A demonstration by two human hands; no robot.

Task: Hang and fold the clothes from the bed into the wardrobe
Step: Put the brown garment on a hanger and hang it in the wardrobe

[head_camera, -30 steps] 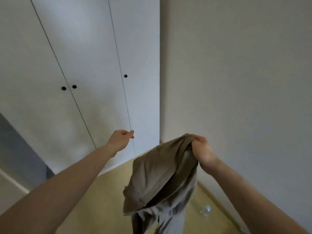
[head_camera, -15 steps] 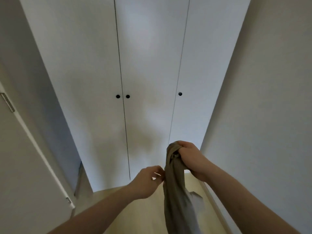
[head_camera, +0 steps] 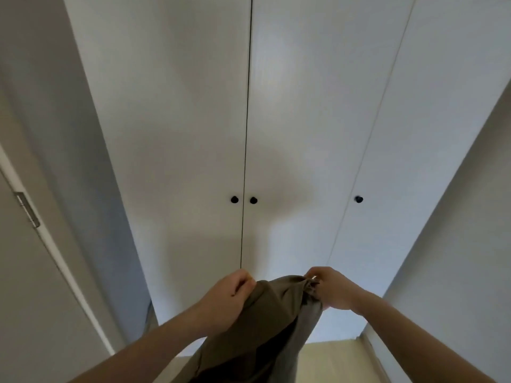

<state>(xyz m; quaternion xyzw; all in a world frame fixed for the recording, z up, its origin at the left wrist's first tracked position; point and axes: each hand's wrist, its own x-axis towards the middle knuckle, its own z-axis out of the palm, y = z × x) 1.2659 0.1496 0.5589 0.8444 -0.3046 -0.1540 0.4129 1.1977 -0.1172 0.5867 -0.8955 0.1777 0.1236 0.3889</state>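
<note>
White wardrobe doors [head_camera: 290,120] fill most of the frame from top to centre, all closed, split by two thin vertical seams. Pale walls run down the left and right edges, and a hinged door edge [head_camera: 27,210] shows at the middle left. A strip of light wooden floor [head_camera: 331,360] lies at the lower right, below the wardrobe. In the lower centre hangs an olive-brown garment [head_camera: 262,327], held up in front of the doors and draping out of the bottom of the frame. The left hand [head_camera: 226,299] grips its upper left edge with curled fingers; the right hand [head_camera: 334,290] pinches the bunched upper right corner. Both forearms reach in from the bottom corners. Three small black knobs sit at mid-height: a pair [head_camera: 244,200] on either side of the centre seam and a single knob [head_camera: 359,199] further right.
</note>
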